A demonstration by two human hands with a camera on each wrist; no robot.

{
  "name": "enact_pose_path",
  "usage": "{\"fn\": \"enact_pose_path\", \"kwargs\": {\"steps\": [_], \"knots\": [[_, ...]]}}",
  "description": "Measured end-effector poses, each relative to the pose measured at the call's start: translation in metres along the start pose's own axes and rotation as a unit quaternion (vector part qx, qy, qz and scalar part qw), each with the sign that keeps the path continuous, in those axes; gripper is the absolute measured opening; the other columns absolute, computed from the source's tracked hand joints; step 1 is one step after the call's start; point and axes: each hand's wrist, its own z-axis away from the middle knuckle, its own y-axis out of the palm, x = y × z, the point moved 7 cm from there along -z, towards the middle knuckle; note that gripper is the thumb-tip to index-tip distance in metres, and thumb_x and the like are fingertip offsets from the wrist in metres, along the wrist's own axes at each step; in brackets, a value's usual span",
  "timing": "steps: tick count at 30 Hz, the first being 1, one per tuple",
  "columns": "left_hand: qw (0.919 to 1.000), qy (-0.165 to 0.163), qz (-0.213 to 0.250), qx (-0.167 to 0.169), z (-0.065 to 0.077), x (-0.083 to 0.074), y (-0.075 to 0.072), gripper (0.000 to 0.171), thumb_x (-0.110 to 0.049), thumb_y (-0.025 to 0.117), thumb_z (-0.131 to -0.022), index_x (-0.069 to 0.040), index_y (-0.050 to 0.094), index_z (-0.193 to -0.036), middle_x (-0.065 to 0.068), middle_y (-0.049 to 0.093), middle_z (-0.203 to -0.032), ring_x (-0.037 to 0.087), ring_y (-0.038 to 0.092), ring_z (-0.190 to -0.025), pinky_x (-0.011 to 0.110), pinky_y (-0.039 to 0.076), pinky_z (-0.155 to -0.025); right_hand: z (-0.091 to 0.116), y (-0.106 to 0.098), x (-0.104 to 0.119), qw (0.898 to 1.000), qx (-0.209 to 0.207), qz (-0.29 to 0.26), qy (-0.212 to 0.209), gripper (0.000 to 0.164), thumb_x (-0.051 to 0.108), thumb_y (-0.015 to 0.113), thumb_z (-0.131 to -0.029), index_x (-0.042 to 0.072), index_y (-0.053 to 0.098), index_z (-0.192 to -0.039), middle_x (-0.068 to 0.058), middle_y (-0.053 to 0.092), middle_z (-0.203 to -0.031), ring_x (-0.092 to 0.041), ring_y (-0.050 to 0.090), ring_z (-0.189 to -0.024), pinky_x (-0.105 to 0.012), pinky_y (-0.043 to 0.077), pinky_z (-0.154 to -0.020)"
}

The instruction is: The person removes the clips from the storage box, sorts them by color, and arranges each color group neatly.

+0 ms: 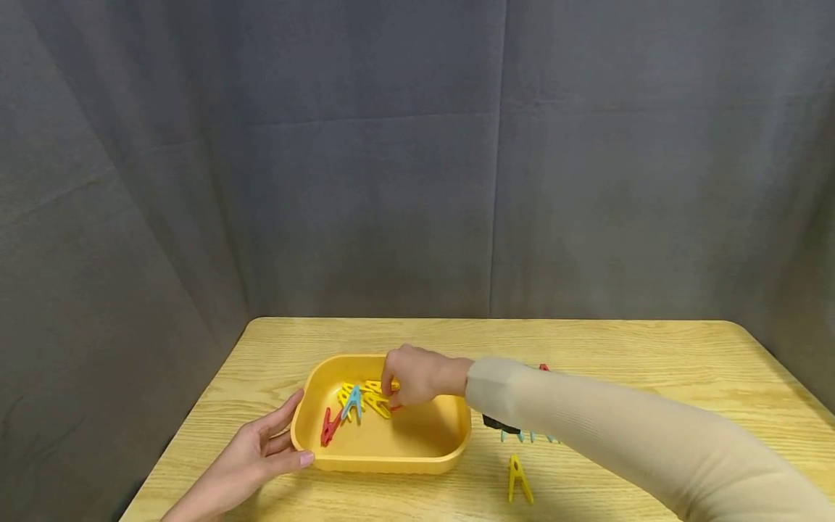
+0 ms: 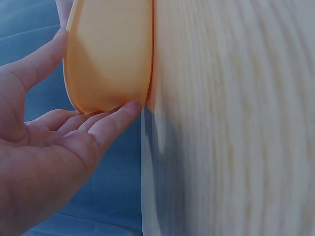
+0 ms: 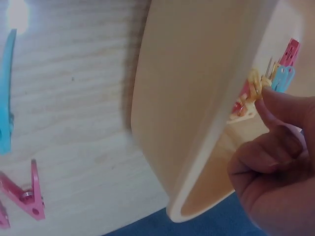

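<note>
My left hand (image 1: 261, 449) is at the left end of a yellow plastic basin (image 1: 385, 466). Its thumb lies by the front corner and its straight fingers touch the outer wall, as the left wrist view also shows. Inside the basin, my right hand (image 1: 417, 375) reaches down with thumb and forefinger together at a clothespin; its colour is unclear, with yellow and red ones at the fingertips. The other fingers are curled. Left of it in the basin lie several yellow clothespins (image 1: 377, 404), a light blue clothespin (image 1: 352, 402) and a red clothespin (image 1: 329, 426).
On the wooden table (image 1: 293, 337), a yellow clothespin (image 1: 517, 478) lies right of the basin. Several light blue clothespins (image 1: 520, 436) and a red clothespin (image 1: 544, 367) are partly hidden by my right sleeve (image 1: 600, 413). Pink-red clothespins (image 3: 27, 194) show in the right wrist view. Grey cloth (image 1: 372, 181) hangs behind.
</note>
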Motion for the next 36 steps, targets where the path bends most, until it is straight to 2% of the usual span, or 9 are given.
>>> {"fn": "enact_pose_path", "kwargs": {"steps": [4, 9, 12, 16, 19, 24, 28, 32, 36], "knots": [[1.0000, -0.001, 0.001, -0.001, -0.001, 0.000, 0.000, 0.096, -0.006, 0.074, -0.099, 0.004, 0.008, -0.166, 0.026, 0.005, -0.171, 0.048, 0.035, -0.147, 0.035, 0.056, -0.100, 0.006, 0.004, 0.003, 1.000, 0.009, -0.025, -0.004, 0.007, 0.006, 0.084, -0.087, 0.010, 0.083, -0.082, 0.009, 0.068, -0.077, -0.008, 0.053, -0.072, -0.019, 0.046, -0.067], [1.0000, -0.005, 0.003, 0.000, -0.001, 0.001, 0.001, 0.096, -0.006, 0.074, -0.099, 0.004, 0.006, -0.166, 0.026, 0.006, -0.171, 0.048, 0.035, -0.147, 0.035, 0.056, -0.100, 0.007, 0.008, 0.001, 1.000, 0.000, -0.024, 0.013, 0.013, 0.010, 0.089, -0.084, 0.014, 0.080, -0.076, 0.012, 0.059, -0.068, -0.008, 0.047, -0.065, -0.020, 0.039, -0.059], [1.0000, -0.006, 0.004, 0.001, -0.001, 0.001, 0.001, 0.096, -0.006, 0.074, -0.099, 0.004, 0.006, -0.166, 0.026, 0.006, -0.171, 0.048, 0.034, -0.147, 0.035, 0.055, -0.100, 0.005, 0.010, -0.002, 0.999, -0.006, -0.026, 0.033, 0.009, 0.015, 0.092, -0.083, 0.014, 0.083, -0.086, 0.010, 0.066, -0.079, -0.009, 0.049, -0.070, -0.020, 0.044, -0.062], [1.0000, -0.002, 0.006, 0.004, -0.002, 0.000, 0.002, 0.095, -0.005, 0.074, -0.099, 0.004, 0.006, -0.166, 0.026, 0.006, -0.171, 0.049, 0.033, -0.147, 0.035, 0.055, -0.100, 0.003, 0.014, -0.005, 0.998, 0.004, -0.032, 0.059, 0.031, 0.018, 0.094, -0.083, 0.013, 0.084, -0.112, 0.006, 0.073, -0.106, -0.009, 0.053, -0.083, -0.020, 0.050, -0.073], [1.0000, -0.001, 0.007, 0.006, -0.002, 0.001, 0.002, 0.095, -0.005, 0.073, -0.100, 0.004, 0.006, -0.166, 0.026, 0.006, -0.171, 0.049, 0.033, -0.147, 0.035, 0.055, -0.100, 0.002, 0.017, -0.005, 0.998, 0.012, -0.032, 0.056, 0.041, 0.016, 0.094, -0.082, 0.012, 0.082, -0.121, 0.006, 0.073, -0.112, -0.008, 0.053, -0.084, -0.019, 0.049, -0.074], [1.0000, 0.003, 0.004, 0.007, -0.001, 0.001, 0.003, 0.095, -0.005, 0.073, -0.099, 0.005, 0.006, -0.166, 0.027, 0.005, -0.171, 0.049, 0.033, -0.147, 0.035, 0.056, -0.100, 0.006, 0.019, -0.001, 0.999, 0.017, -0.038, 0.002, 0.038, 0.008, 0.093, -0.081, 0.009, 0.083, -0.118, 0.005, 0.066, -0.084, -0.007, 0.043, -0.067, -0.018, 0.039, -0.060], [1.0000, 0.007, -0.001, 0.005, -0.001, -0.001, 0.002, 0.095, -0.005, 0.073, -0.100, 0.005, 0.007, -0.166, 0.027, 0.007, -0.171, 0.048, 0.035, -0.147, 0.035, 0.056, -0.100, 0.009, 0.018, 0.001, 0.997, 0.023, -0.055, -0.045, 0.039, 0.004, 0.091, -0.080, 0.005, 0.081, -0.118, 0.007, 0.043, -0.060, -0.005, 0.033, -0.055, -0.018, 0.030, -0.054], [0.9999, 0.011, -0.005, 0.002, -0.002, -0.003, 0.001, 0.095, -0.005, 0.074, -0.099, 0.005, 0.008, -0.166, 0.027, 0.007, -0.171, 0.048, 0.036, -0.146, 0.035, 0.056, -0.100, 0.010, 0.019, -0.001, 0.996, 0.030, -0.063, -0.047, 0.051, 0.008, 0.094, -0.079, 0.004, 0.077, -0.127, 0.010, 0.029, -0.053, -0.004, 0.028, -0.052, -0.018, 0.026, -0.053], [0.9999, 0.013, -0.009, 0.003, -0.001, -0.002, 0.002, 0.095, -0.005, 0.074, -0.099, 0.006, 0.007, -0.166, 0.028, 0.007, -0.170, 0.049, 0.035, -0.146, 0.034, 0.055, -0.100, 0.010, 0.025, -0.007, 0.996, 0.045, -0.072, -0.029, 0.059, 0.013, 0.097, -0.078, 0.006, 0.075, -0.132, 0.010, 0.025, -0.052, -0.005, 0.025, -0.051, -0.020, 0.024, -0.052]]}}
